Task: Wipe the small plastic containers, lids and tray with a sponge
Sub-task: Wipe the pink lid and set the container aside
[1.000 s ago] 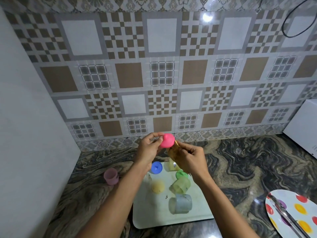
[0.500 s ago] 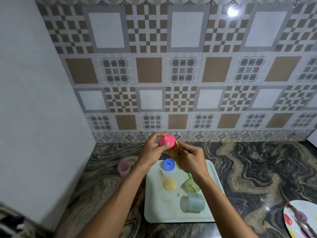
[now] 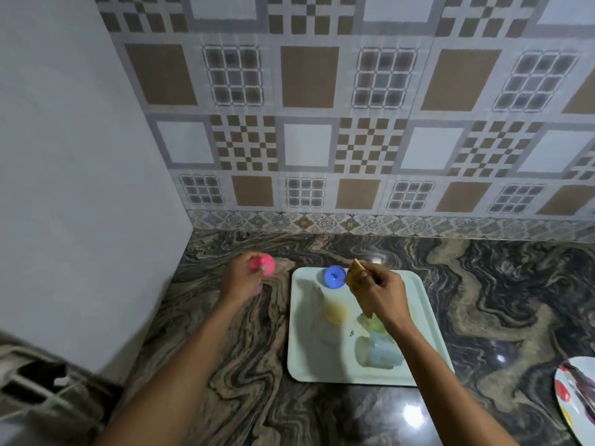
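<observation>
My left hand (image 3: 240, 280) holds a pink lid (image 3: 262, 265) low over the counter, left of the pale green tray (image 3: 309, 358); the pink container that stood there is hidden behind this hand. A brownish sponge (image 3: 354, 275) is gripped in my right hand (image 3: 380, 292) above the tray's far part. On the tray lie a blue lid (image 3: 335, 277), a yellow lid (image 3: 335, 312), a green container (image 3: 375, 325) partly behind my right wrist, and a clear bluish container (image 3: 380, 350) on its side.
The dark marbled counter (image 3: 483, 300) meets a tiled wall behind and a plain white wall (image 3: 80, 188) on the left. A white plate with coloured dots (image 3: 576, 397) holding metal tongs sits at the right edge.
My hands have parted. The left hand carried the pink lid down and left toward the counter beside the tray; the right hand with the sponge stayed over the tray. The view shifted right.
</observation>
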